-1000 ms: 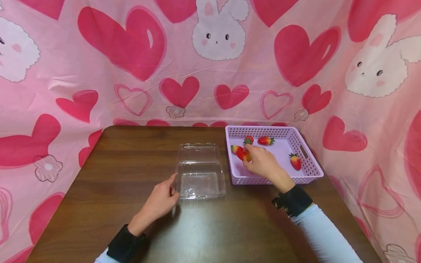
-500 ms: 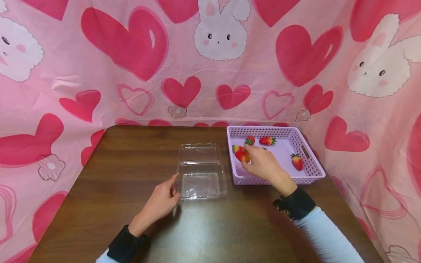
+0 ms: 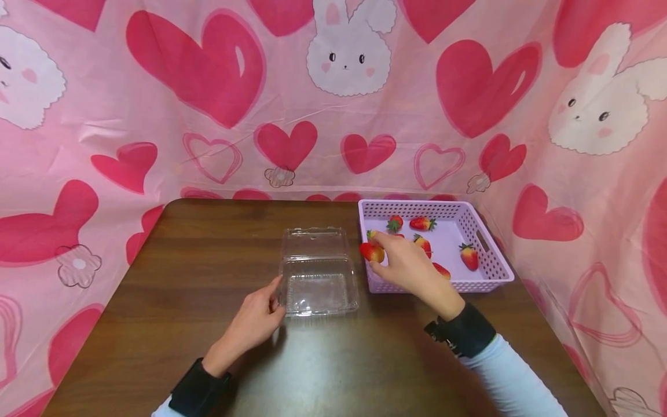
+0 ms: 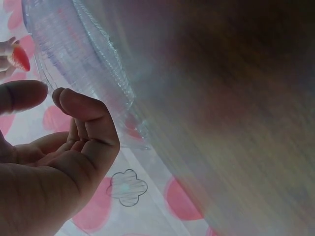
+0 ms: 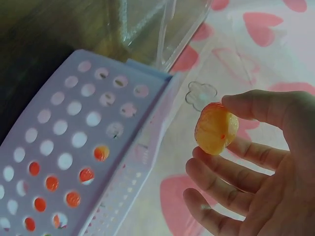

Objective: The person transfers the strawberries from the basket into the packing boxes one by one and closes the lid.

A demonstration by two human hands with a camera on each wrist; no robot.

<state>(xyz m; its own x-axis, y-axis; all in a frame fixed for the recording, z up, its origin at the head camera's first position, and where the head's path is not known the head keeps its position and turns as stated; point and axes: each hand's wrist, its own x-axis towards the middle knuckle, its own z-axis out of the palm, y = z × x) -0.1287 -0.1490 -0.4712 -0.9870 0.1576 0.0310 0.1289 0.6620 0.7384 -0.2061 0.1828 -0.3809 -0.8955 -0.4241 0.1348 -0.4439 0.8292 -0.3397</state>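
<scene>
My right hand (image 3: 409, 263) is right of centre in the head view, arm angling up from lower right, wrist bent over the near side of the basket (image 3: 445, 240). Thumb and fingertips pinch a strawberry (image 3: 371, 252), which shows in front of the basket's left rim; in the right wrist view the other fingers trail loosely curved below it. My left hand (image 3: 255, 313) is lower left of centre, thumb and index pinching the left edge of the clear container (image 3: 315, 256). Container: thin, glossy see-through plastic, ribbed base, lid hinged open toward the top of the frame. Basket: lilac plastic, rectangular, round holes through the walls, slot handle on the right. Strawberries are red fading to yellow, green leaves at the caps. Table (image 3: 208, 260) is dark wood grain. Vs a second ago: right hand has shifted left with the strawberry, uncovering two more strawberries mid-basket; left hand and container stay put.
</scene>
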